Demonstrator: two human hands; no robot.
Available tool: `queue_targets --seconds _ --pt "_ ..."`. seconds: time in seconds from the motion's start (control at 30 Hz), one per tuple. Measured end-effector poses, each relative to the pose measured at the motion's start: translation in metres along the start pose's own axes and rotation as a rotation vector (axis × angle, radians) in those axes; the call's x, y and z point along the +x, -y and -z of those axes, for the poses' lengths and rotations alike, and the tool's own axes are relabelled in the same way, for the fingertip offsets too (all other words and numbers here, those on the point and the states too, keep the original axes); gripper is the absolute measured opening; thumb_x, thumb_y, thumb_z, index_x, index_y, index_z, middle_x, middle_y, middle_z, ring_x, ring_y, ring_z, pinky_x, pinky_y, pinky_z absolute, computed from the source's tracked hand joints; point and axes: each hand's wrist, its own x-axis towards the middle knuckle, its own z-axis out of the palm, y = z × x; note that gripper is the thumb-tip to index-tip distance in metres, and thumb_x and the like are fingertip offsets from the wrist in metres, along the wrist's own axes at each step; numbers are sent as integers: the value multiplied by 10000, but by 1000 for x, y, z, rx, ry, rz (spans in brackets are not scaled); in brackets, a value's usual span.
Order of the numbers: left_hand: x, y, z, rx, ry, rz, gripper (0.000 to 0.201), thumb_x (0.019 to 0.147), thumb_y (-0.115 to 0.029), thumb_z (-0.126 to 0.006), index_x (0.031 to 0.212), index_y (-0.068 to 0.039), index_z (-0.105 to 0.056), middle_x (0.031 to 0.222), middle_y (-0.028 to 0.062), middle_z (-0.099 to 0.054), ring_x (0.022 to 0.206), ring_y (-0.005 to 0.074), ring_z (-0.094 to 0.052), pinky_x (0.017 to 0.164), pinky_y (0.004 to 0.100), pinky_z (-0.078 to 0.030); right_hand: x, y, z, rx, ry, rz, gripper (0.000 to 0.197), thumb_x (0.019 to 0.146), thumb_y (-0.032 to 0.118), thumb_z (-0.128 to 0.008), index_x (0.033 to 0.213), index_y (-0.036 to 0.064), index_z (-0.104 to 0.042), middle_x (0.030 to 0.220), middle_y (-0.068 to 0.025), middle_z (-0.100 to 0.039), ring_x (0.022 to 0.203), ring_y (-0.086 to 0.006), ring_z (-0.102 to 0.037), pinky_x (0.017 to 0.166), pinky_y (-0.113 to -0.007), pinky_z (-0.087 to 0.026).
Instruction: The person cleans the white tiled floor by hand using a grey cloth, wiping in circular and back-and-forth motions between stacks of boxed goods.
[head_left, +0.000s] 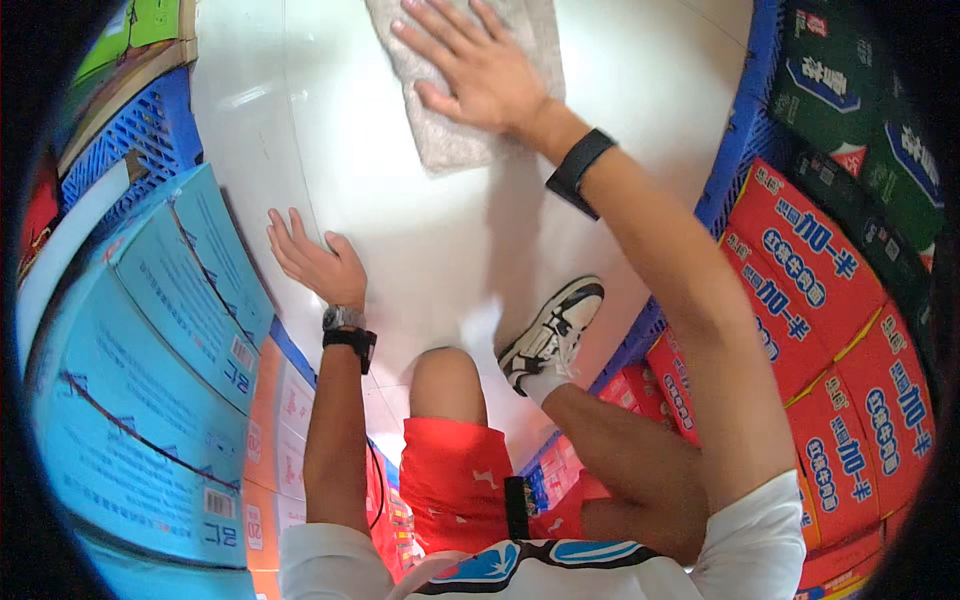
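A beige cloth (445, 140) lies flat on the glossy white floor (420, 240) at the top middle of the head view. My right hand (480, 75) presses down on it, palm flat and fingers stretched out. A dark band circles that wrist. On the left, my left hand (318, 262) has its fingers extended and holds nothing; it is near the blue cartons, and I cannot tell whether it touches the floor. A watch and a dark band are on the left wrist.
Light-blue cartons (150, 380) are stacked along the left, beside a blue plastic crate (135, 145). Red cartons (800, 270) and dark green cartons (850, 100) line the right, above blue pallet edges. My bent knee and sneaker (560, 330) are on the floor between them.
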Motion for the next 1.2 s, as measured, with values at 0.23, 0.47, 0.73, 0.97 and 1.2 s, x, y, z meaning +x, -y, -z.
queue_targets --seconds 0.23,0.47,0.73,0.97,1.2 --pt "8 19 -6 -26 3 -39 730 1034 -147 -590 1736 12 -467 1885 227 -353 1724 474 -305 1394 666 -218 91 -64 10 -61 89 13 854 1165 595 -333 1895 174 -200 1973 -152 -139 1826 -332 -96 1471 -589 -8" --pt "5 31 -11 -28 56 23 692 1118 -308 -548 1725 20 -495 1897 218 -329 1732 455 -296 1402 647 -208 149 -86 4 -96 -104 -100 847 1122 521 -487 1846 108 -337 1927 -213 -275 1786 -400 -242 1456 -606 -148" --pt "4 47 -21 -36 -13 -25 711 1202 -502 -461 1696 4 -543 1876 220 -386 1714 458 -346 1384 653 -258 153 -83 -3 -120 -137 -102 848 1112 533 -502 1822 86 -378 1893 -270 -318 1765 -444 -276 1442 -613 -185" --pt "10 36 -14 -61 -57 -40 653 1129 -305 -560 1695 20 -538 1865 214 -416 1707 466 -358 1389 653 -245 158 -80 -5 -100 -175 -149 863 1119 545 -487 1833 77 -358 1907 -258 -303 1774 -425 -267 1447 -595 -183" --pt "10 11 -13 -61 -111 -54 667 1025 -103 -608 1682 4 -562 1855 207 -435 1706 454 -365 1398 637 -253 153 46 -49 -80 -246 -454 774 1196 467 -385 1802 -14 -372 1876 -292 -350 1731 -533 -304 1408 -730 -170"
